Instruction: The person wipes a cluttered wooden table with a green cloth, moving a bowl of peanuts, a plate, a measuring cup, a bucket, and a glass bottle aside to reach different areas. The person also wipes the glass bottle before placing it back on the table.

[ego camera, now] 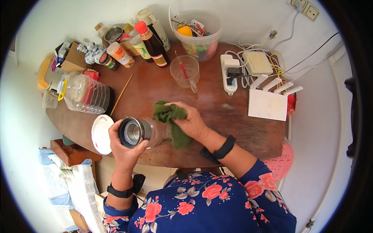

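Observation:
My left hand [126, 151] grips the neck of a clear tea bottle [158, 131] with a metal collar. A perforated metal strainer [133, 132] sits inside its dark-rimmed mouth, which faces up and left. In my right hand [193, 122] is a bunched green cloth [180, 137], held at the far end of the bottle and covering part of it. Whether cloth and bottle touch all along is hidden. Left of my left hand, a white plate [100, 135] rests near the table's front edge. A clear plastic measuring cup [192, 62] with a dried red chili [183, 70] stands beyond the cloth.
On the wooden table [227, 125] stand a large plastic jug [90, 94], a sauce bottle [154, 46] and a thermos [158, 29]. A wooden stick [121, 94] lies between jug and bottle. Farther right are a bucket [198, 38], a power strip [228, 72] and a white router [266, 103] with cables.

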